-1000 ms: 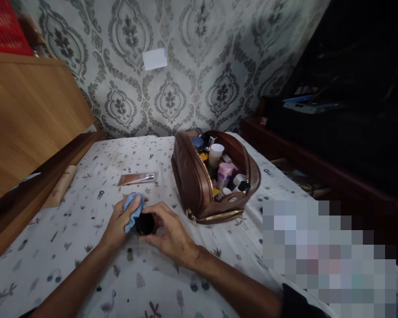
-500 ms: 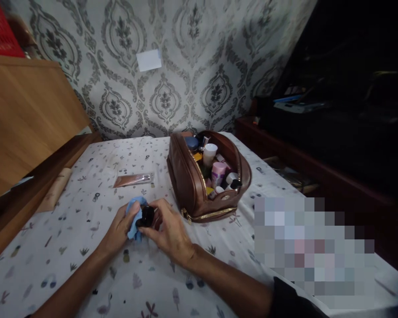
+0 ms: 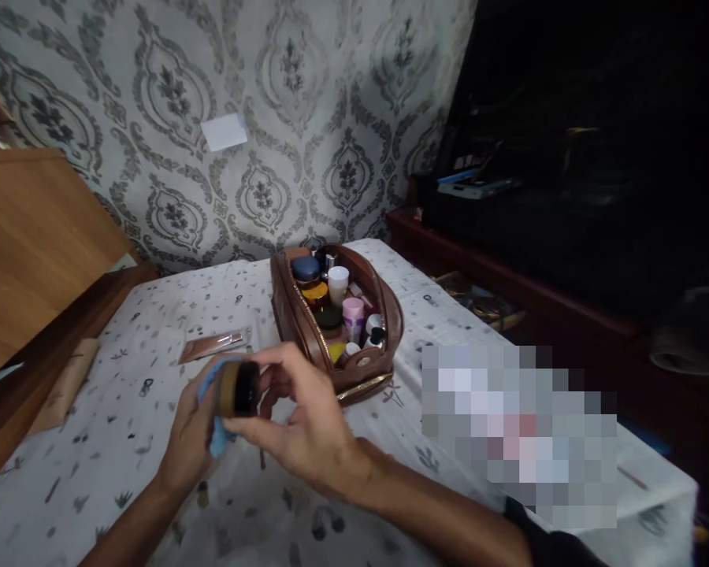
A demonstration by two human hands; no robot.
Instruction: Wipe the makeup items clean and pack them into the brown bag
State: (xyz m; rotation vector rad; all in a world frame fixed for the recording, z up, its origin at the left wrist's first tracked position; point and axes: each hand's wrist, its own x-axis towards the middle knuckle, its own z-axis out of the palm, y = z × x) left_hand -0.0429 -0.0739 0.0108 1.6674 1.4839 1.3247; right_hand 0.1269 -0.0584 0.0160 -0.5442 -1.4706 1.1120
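Observation:
Between my two hands is a small round jar (image 3: 238, 389) with a black lid and an olive-brown side, tilted on its side and somewhat blurred. My left hand (image 3: 190, 425) is closed on a light blue cloth (image 3: 217, 441), which presses against the jar's left end. With thumb and fingers, my right hand (image 3: 310, 425) grips the jar at its black end. Just behind stands an open brown toiletry bag (image 3: 307, 335) full of jars and bottles. A flat brownish tube (image 3: 213, 345) lies on the sheet beyond my left hand.
A patterned white sheet (image 3: 171, 543) covers the surface. At the left are a beige pouch (image 3: 68, 386) and a wooden panel (image 3: 41, 244). Patterned wallpaper (image 3: 260, 94) rises behind. A pixelated patch hides something at the right, near a dark red wooden edge (image 3: 413, 236).
My view has swung right, so the bag sits further left in it. The jar has been turned and raised closer, showing its olive-brown side. Both hands keep their hold.

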